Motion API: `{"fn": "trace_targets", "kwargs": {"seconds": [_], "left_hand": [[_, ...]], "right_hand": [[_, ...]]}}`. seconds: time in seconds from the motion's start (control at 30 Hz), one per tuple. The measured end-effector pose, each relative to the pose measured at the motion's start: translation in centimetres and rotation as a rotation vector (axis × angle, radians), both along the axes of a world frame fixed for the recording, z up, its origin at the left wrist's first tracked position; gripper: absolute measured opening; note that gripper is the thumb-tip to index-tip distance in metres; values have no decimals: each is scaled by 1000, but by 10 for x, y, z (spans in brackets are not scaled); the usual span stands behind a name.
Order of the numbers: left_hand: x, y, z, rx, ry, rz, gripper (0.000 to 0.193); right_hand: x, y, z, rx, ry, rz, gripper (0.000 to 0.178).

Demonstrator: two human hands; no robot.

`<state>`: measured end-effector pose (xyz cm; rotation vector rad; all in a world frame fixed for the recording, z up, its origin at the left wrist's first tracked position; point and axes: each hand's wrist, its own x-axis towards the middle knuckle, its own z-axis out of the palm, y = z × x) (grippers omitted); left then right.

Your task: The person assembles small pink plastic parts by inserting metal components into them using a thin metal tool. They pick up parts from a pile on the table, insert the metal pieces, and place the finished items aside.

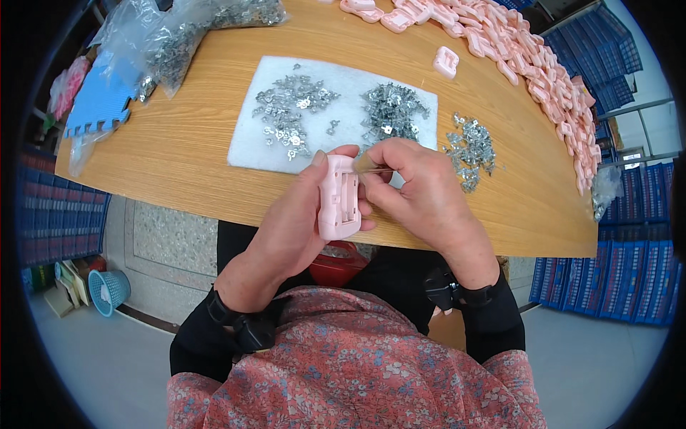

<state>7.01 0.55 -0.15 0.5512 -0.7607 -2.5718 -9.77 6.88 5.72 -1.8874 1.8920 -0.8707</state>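
Note:
My left hand [289, 214] is wrapped round a pink plastic casing [330, 223], held upright with its open battery compartment facing up at me. The thumb lies along its left side, and fingertips show at its right edge. My right hand [432, 191] pinches a thin, tan metal-looking tool [376, 170], whose exact kind I cannot make out. Its tip is at the casing's upper right, where my fingers hide it. Just beyond my hands, a white foam sheet [243, 146] bears two heaps of small metal battery contacts, a left heap [296, 100] and a right heap [394, 111].
More loose contacts [471, 146] lie on the wooden table [193, 136] right of the sheet. A large pile of pink casings [529, 57] curves along the far right, with a single casing [446, 62] apart. Clear bags of metal parts [175, 46] and a blue foam mat [100, 100] occupy the far left.

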Motion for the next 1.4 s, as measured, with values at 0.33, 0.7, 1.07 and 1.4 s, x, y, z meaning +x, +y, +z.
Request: {"fn": "trace_targets", "kwargs": {"seconds": [0.33,0.7,1.07,1.4], "left_hand": [[-5,-1,0,136,-20,-5,52],[16,-15,-10,164,112,9,57],[14,-15,-8,175,33,42,55],[11,-10,-2,159,12,1,53]], "right_hand": [[12,-2,-1,-25,103,-13,15],[-12,-54,-22,-24,277,11,10],[9,-25,-4,-88,92,205,15],[2,-19,-13,-18,10,230,13]]}}
